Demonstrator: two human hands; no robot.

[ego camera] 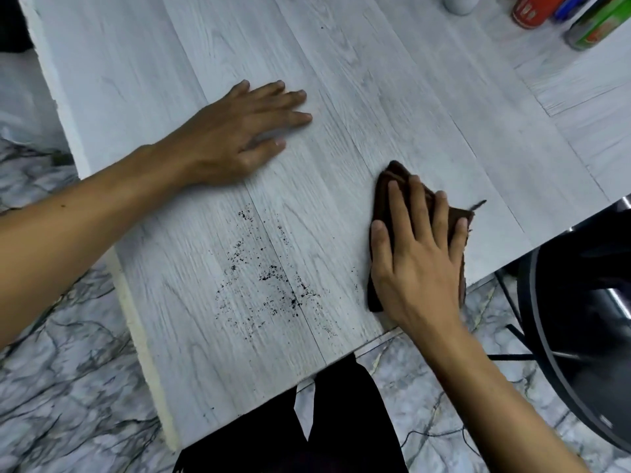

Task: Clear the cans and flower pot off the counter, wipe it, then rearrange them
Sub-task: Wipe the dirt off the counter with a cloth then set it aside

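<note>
My right hand (420, 254) presses flat on a dark brown cloth (387, 186) near the counter's front right edge. My left hand (239, 134) lies palm down on the pale wood-grain counter (392, 97), fingers spread, holding nothing. A scatter of black soil specks (269, 281) marks the counter between the two hands, left of the cloth. At the top right corner stand a red can (532, 10), a blue can (568, 8) and a green can (599, 25), all cut off by the frame. The bottom of a white pot (459, 3) shows beside them.
A black round stool (580, 319) stands on the floor right of the counter. Grey marble floor tiles (68, 387) surround the counter. My dark clothing (324, 421) shows below the front edge.
</note>
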